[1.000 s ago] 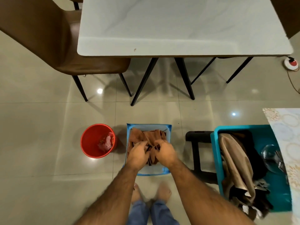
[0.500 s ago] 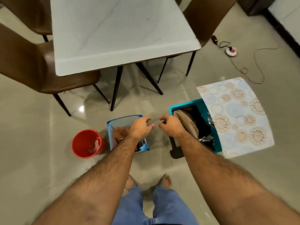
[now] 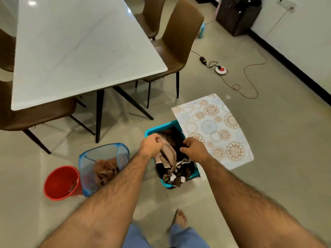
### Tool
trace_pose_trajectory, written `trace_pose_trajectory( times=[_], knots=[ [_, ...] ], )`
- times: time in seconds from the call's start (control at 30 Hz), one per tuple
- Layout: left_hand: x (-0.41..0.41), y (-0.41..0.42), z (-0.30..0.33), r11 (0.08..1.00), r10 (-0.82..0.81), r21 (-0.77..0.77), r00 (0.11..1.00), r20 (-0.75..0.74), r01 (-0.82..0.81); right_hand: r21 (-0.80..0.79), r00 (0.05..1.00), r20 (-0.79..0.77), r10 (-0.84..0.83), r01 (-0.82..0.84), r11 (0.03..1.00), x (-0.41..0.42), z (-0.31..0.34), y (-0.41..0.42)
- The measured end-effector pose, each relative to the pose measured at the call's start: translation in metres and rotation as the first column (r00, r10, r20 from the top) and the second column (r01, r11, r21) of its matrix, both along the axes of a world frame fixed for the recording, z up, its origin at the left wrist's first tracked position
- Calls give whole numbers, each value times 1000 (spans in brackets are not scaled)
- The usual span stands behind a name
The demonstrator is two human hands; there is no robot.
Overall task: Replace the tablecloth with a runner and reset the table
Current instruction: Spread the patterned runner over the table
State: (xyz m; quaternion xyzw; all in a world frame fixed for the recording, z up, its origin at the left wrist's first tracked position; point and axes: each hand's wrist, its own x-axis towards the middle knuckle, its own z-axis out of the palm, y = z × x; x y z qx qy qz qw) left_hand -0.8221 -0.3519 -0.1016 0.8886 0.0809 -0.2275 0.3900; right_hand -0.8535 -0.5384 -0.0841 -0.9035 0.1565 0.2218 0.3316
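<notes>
Head view: nearest to me are my own jeans-clad legs and a bare foot on the glossy grey tiled floor, with both bare forearms reaching forward. My left hand has its fingers curled around the top of a beige folded cloth that rises out of the teal plastic bin; I read that as a grip on the fabric. My right hand hangs over the same bin with its fingers bent and thumb drawn in, just above the dark brown patterned fabric, but I cannot tell whether it pinches anything. A pale sheet printed with blue and tan circles lies over the bin's right side and onto the floor. To the left of the bin stands a blue mesh hamper holding a crumpled rust-brown cloth, and touching it farther left is a red plastic bucket. Beyond them stands the bare white marble surface on black legs, with brown leather chairs around it. A red-and-white round plug socket with a thin cable lies on the floor near the far wall.
</notes>
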Motion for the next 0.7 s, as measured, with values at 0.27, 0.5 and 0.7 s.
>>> trace_pose_trajectory(
  times=[0.27,0.5,0.7],
  knots=[
    [7,-20,-70,971,219,146,954,-203,-191,126,985,-170,14,8,992,3,-71,-9],
    [27,-27,-143,930,355,172,914,-195,-324,178,988,-149,39,-12,984,36,-142,17],
    [47,-42,-191,845,445,-160,836,-321,-511,246,973,-229,-4,62,967,62,-203,30]
  ],
)
